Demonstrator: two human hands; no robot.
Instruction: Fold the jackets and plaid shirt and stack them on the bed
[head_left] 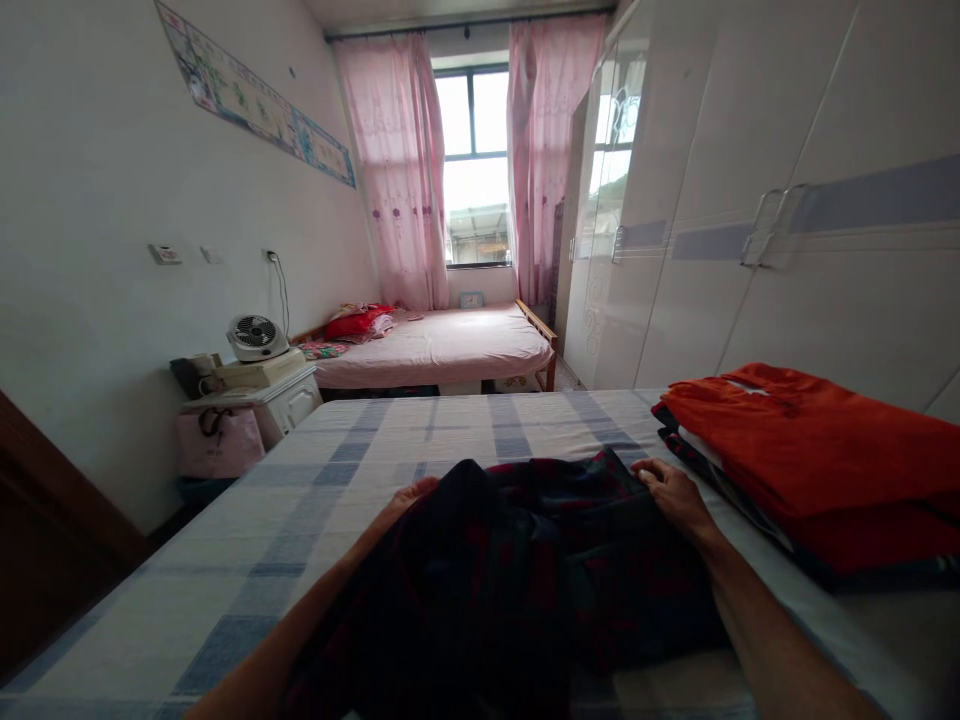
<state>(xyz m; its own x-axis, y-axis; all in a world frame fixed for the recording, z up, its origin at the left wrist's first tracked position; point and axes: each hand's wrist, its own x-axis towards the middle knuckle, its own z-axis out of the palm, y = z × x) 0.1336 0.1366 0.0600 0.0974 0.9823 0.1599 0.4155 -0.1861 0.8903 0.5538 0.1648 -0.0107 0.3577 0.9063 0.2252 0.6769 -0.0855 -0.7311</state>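
Note:
A dark plaid garment (540, 560), navy with red and green checks, lies rumpled across the near part of the bed, partly raised between my hands. My right hand (673, 497) is closed on its far right corner, thumb and fingers pinched together at the edge. On the other side, my left hand (415, 492) grips the far left part of the cloth; folds cover most of its fingers. The garment's lower part is in deep shadow, so its cut is hard to make out. To the right of my right hand sits a stack of folded clothes with an orange garment (810, 430) on top.
The bed's sheet (300, 500) is white with blue checks. Beyond stands a second bed (450, 345) with red pillows, below a curtained window (476, 160). A wardrobe (720, 200) lines the right. At left, a fan (256, 338) tops a white cabinet (296, 405) beside a pink bag (217, 445).

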